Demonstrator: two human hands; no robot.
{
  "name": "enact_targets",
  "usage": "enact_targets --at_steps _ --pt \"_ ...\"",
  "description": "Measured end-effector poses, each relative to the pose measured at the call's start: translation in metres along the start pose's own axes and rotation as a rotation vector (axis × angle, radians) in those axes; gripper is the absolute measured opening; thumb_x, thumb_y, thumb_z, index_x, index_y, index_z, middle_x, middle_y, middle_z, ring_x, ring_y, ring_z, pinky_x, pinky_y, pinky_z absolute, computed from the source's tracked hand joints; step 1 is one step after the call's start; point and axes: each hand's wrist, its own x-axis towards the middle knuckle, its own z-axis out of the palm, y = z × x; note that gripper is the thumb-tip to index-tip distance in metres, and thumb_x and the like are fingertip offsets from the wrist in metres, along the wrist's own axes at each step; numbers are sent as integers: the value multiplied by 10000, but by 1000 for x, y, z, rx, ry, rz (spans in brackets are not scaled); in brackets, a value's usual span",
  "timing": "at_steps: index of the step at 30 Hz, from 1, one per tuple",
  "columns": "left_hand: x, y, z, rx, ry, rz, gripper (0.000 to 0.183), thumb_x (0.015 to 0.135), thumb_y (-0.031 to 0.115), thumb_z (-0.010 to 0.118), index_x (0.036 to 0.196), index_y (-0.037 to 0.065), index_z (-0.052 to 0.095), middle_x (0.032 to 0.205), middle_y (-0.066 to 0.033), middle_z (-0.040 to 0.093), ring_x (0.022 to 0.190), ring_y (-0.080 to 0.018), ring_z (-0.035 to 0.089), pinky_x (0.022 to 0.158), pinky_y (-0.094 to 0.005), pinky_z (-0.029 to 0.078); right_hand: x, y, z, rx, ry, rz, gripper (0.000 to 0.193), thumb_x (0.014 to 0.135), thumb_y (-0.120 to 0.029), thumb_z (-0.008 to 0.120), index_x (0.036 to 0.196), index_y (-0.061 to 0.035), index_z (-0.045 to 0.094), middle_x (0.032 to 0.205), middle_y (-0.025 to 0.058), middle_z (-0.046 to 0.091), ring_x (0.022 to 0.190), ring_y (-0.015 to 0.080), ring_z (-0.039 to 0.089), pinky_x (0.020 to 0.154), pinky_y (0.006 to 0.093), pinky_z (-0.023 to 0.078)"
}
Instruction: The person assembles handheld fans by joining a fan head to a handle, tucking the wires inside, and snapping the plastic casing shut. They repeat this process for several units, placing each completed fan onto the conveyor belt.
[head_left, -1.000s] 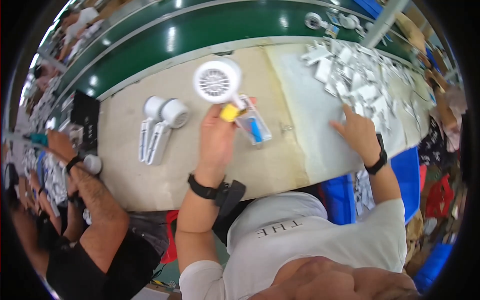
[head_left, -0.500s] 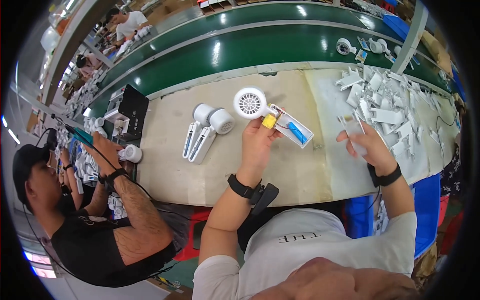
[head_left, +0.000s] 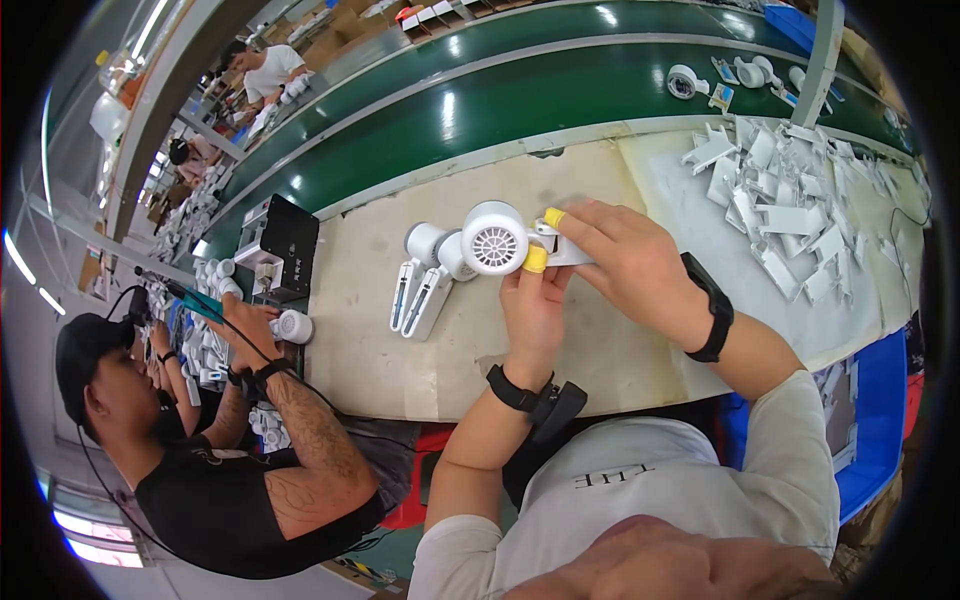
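A white handheld fan (head_left: 494,240) with a round grille is held over the table, its handle extending right. My left hand (head_left: 534,318) grips it from below at the neck, a yellow wrap on one finger. My right hand (head_left: 632,268) is closed over the handle from the right, a yellow wrap on a fingertip too. The handle's inside and the white cover are mostly hidden by my fingers. Just left of the held fan lie two similar fans (head_left: 428,300), their handles pointing toward me, with blue strips visible in them.
White plastic covers (head_left: 790,225) lie heaped on the table's right. Beyond the table runs a green conveyor belt (head_left: 590,100) with some fan parts. A black box (head_left: 290,250) stands at the left, beside a co-worker (head_left: 220,440) holding a tool. A blue bin (head_left: 872,430) sits low right.
My right hand has moved left with the white cover, from near the heap onto the fan's handle. The blue battery seen in the handle is now hidden. The view has shifted slightly.
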Motion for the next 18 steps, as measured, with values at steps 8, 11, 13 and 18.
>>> enact_targets --at_steps 8,11,13,18 --pt "-2 14 -3 256 137 182 306 904 236 527 1138 39 521 1101 -75 565 1029 -202 551 914 -343 436 4 -2 8 24 120 -151 472 707 -158 691 1145 -54 550 1085 124 575 973 282 576 844 330 468" --pt "-10 29 7 65 -31 322 269 851 135 589 1093 30 541 1073 -97 589 1003 -247 570 885 -375 457 -5 14 -2 387 49 159 379 780 -198 671 1103 -37 557 1037 123 586 903 261 590 787 298 467" --pt "-14 31 7 300 -124 440 373 854 268 582 1137 34 520 1092 -94 566 1033 -246 548 948 -384 413 -7 18 -13 988 -464 461 318 821 -252 650 1023 -22 565 947 98 594 811 234 590 710 293 454" --pt "-32 44 13 64 -134 330 387 853 290 588 1150 59 497 1112 -82 552 1047 -240 538 934 -390 427 -7 2 -30 764 -276 124 307 794 -309 671 894 -36 573 741 92 544 656 226 555 569 293 424"
